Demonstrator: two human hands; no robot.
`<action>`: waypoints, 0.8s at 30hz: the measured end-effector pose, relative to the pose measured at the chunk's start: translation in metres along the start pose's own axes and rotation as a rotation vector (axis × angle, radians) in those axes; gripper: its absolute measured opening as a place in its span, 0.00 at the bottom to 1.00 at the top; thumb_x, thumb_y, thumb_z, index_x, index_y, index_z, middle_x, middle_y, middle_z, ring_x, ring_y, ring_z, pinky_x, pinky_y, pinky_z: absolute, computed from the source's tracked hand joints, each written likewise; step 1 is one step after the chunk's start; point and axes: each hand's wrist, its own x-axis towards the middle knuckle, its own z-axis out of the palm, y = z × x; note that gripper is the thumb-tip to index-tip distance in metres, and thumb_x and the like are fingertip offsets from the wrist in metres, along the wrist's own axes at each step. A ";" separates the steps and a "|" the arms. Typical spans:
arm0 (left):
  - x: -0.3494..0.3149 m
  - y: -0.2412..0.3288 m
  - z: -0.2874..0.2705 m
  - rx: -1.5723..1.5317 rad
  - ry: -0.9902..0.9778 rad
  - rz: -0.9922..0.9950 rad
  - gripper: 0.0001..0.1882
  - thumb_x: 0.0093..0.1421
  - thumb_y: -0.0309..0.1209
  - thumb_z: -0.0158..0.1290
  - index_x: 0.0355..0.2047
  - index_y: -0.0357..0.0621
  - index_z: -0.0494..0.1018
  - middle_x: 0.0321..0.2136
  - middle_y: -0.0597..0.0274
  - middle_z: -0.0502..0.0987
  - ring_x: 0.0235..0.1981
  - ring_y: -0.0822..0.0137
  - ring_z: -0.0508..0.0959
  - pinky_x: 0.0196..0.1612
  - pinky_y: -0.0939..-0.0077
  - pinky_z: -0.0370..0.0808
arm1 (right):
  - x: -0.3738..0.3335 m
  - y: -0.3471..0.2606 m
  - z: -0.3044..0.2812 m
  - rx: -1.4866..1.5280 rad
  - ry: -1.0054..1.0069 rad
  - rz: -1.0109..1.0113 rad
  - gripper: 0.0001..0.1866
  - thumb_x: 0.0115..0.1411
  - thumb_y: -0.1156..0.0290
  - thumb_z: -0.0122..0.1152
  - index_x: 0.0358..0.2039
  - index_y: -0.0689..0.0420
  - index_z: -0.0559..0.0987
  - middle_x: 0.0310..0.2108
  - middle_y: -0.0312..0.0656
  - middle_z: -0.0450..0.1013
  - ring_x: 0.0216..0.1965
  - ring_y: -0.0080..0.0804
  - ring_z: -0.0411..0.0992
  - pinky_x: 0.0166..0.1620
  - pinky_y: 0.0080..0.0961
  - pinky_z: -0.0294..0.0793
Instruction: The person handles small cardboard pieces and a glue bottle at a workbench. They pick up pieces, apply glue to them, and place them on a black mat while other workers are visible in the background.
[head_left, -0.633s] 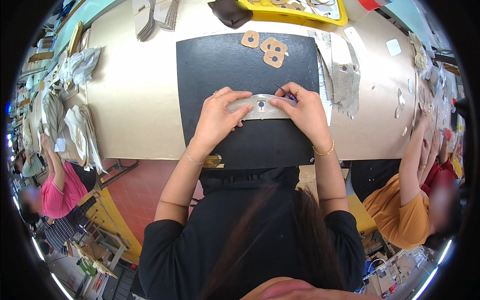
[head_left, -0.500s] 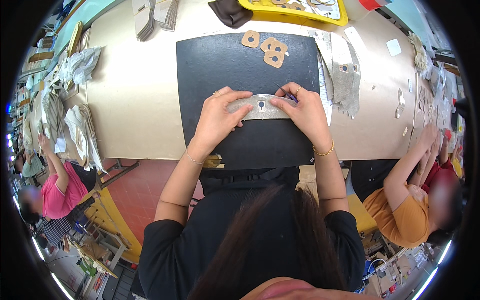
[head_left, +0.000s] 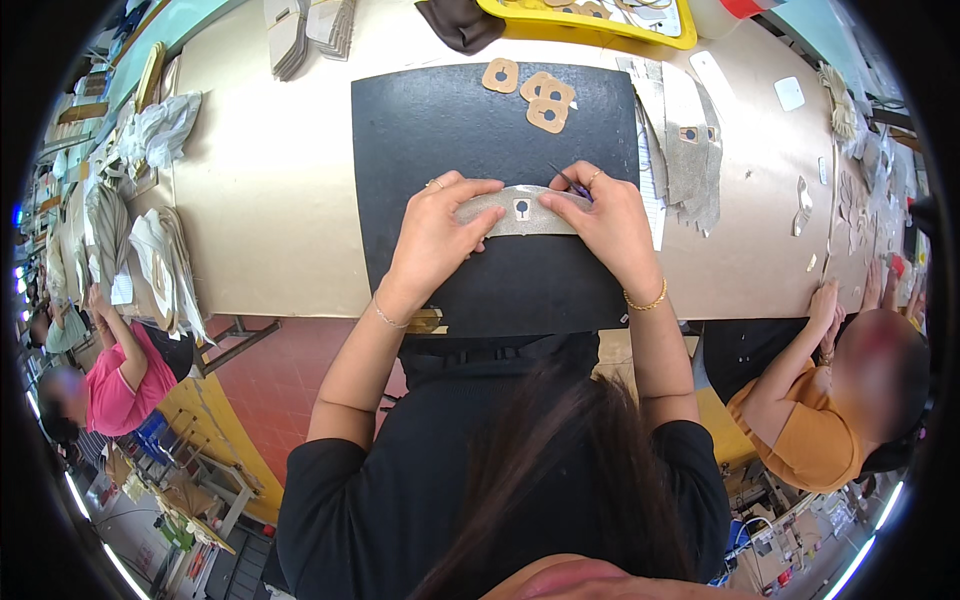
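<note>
A curved strip of grey, coarse-textured material (head_left: 522, 227) lies stretched between my two hands, above the black mat (head_left: 440, 120). In its middle is a small pale patch with a keyhole-shaped opening (head_left: 522, 209). My left hand (head_left: 445, 217) pinches the strip's left end, thumb on top. The right end is gripped by my right hand (head_left: 612, 215), thumb likewise on top. A thin pointed tool with a dark purple handle (head_left: 577, 186) is also tucked in my right fingers, its tip sticking out to the upper left. The fingertips under the strip are hidden.
Several tan rounded pieces with keyhole cutouts (head_left: 547, 115) lie on the mat's far part. More grey strips (head_left: 688, 165) rest to its right over paper. At the back stand a yellow tray (head_left: 600, 33) and a dark brown cloth (head_left: 460, 25). Co-workers (head_left: 810, 420) sit on both sides.
My hands and the strip have shifted only very slightly. The co-worker on the right has leaned in and lowered their arms toward the table.
</note>
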 end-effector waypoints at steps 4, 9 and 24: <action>-0.001 0.002 0.000 0.003 0.003 -0.011 0.13 0.54 0.26 0.57 0.41 0.38 0.76 0.30 0.59 0.72 0.18 0.74 0.75 0.22 0.83 0.75 | 0.001 0.001 0.001 -0.023 0.015 -0.039 0.13 0.51 0.65 0.66 0.29 0.62 0.78 0.23 0.46 0.74 0.23 0.35 0.74 0.31 0.25 0.71; -0.001 0.001 0.001 0.011 0.007 -0.001 0.13 0.54 0.25 0.58 0.41 0.38 0.77 0.30 0.59 0.72 0.18 0.74 0.75 0.22 0.83 0.75 | 0.000 0.002 0.002 -0.045 0.007 -0.030 0.13 0.51 0.65 0.66 0.29 0.61 0.78 0.23 0.47 0.75 0.26 0.38 0.75 0.32 0.26 0.72; -0.011 -0.015 0.012 0.756 0.127 0.682 0.18 0.49 0.25 0.56 0.43 0.48 0.73 0.50 0.62 0.69 0.53 0.59 0.67 0.54 0.58 0.63 | 0.002 -0.003 0.003 -0.177 0.016 -0.113 0.11 0.52 0.67 0.64 0.30 0.59 0.75 0.28 0.44 0.75 0.27 0.41 0.74 0.32 0.30 0.71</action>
